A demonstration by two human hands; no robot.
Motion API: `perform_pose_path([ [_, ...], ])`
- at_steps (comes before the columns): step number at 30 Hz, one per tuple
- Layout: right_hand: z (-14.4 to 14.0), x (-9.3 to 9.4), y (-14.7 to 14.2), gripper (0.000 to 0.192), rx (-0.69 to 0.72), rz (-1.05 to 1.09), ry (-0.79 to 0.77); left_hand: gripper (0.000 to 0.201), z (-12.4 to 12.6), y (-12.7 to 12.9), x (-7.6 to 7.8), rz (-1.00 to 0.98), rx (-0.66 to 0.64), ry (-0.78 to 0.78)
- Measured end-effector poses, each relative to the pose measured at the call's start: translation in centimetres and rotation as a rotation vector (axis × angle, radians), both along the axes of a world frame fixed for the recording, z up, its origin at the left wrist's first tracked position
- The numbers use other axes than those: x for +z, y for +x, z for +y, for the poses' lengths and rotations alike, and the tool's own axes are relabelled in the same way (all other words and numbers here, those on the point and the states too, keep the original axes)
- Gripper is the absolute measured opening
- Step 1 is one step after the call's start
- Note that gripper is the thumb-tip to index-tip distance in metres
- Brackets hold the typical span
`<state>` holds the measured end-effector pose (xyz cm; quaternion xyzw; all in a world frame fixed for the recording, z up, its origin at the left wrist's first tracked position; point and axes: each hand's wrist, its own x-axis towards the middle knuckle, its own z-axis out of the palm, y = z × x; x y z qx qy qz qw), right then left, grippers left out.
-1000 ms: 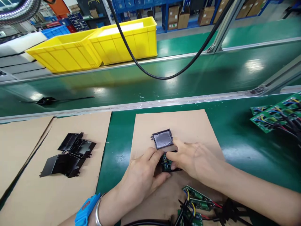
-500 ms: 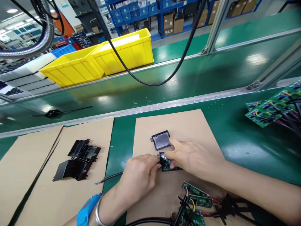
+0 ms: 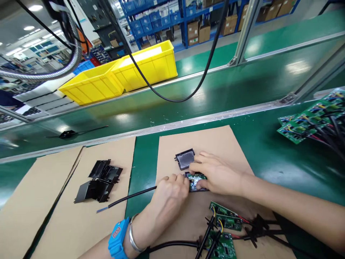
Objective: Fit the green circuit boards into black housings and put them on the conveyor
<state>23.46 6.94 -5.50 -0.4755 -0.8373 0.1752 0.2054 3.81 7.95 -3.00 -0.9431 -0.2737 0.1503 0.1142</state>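
Both hands pinch a small green circuit board (image 3: 196, 181) into its black housing, left hand (image 3: 169, 196) steadying, right hand (image 3: 217, 174) pressing; uneven pressure could crack it or pinch the trailing cable (image 3: 126, 199).

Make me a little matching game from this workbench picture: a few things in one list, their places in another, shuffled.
Things:
1. yellow bins
2. loose black covers
3. small circuit board
4. blue wristband

Places:
A. between the left hand and right hand
B. beyond the conveyor
C. on the left wrist
D. on the left cardboard sheet

Pairs: 1-B, 2-D, 3-A, 4-C
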Motion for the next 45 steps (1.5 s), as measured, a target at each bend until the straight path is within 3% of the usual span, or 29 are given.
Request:
perform_pose_path([
  [4,0.9,1.3,-0.9,0.023,-0.049,-0.011,-0.104,0.018,0.2,-0.9,-0.2,-0.144,0.048,0.0],
  [8,1.9,1.7,-2.7,0.03,-0.121,-0.086,-0.135,0.021,0.4,-1.9,-1.4,-0.243,-0.062,0.009],
  [11,1.7,1.8,-3.3,0.021,-0.114,-0.145,-0.097,0.021,0.8,-2.4,-1.5,-0.309,-0.085,-0.007],
  [16,-0.9,1.6,-1.8,0.027,-0.153,-0.053,-0.015,0.013,0.7,-2.0,0.6,-0.391,0.015,-0.081],
  [19,-2.5,1.2,-0.3,0.041,-0.211,0.023,-0.035,0.017,0.2,-1.3,1.1,-0.472,-0.114,-0.23],
  [21,-2.9,1.0,0.3,0.049,-0.204,0.02,-0.092,0.024,-0.1,-0.9,0.6,-0.453,-0.228,-0.314],
  [24,-2.7,1.1,0.4,0.048,-0.136,-0.005,-0.173,0.041,0.0,-0.7,-1.1,-0.425,-0.296,-0.293],
  [27,-2.1,1.2,0.4,0.044,-0.106,-0.004,-0.219,0.032,0.8,-0.9,-2.2,-0.436,-0.32,-0.257],
  [34,-1.3,1.0,0.4,0.043,-0.052,0.058,-0.271,0.024,2.8,-1.4,-0.6,-0.389,-0.461,-0.354],
  [37,-1.7,0.7,0.8,0.047,-0.062,0.117,-0.28,0.024,2.7,-1.4,-0.6,-0.422,-0.437,-0.376],
  [40,-2.8,0.6,2.0,0.066,-0.135,0.156,-0.311,0.026,2.1,-1.6,-1.3,-0.462,-0.388,-0.362],
  [42,-3.8,0.8,3.0,0.053,-0.23,0.125,-0.362,0.027,1.8,-1.7,-1.7,-0.482,-0.374,-0.347],
  [44,-4.4,1.2,3.7,0.015,-0.296,0.068,-0.42,0.028,1.6,-1.7,-2.0,-0.485,-0.377,-0.339],
  [45,-4.6,1.3,3.8,0.006,-0.306,0.041,-0.45,0.028,1.6,-1.7,-2.1,-0.483,-0.378,-0.337],
])
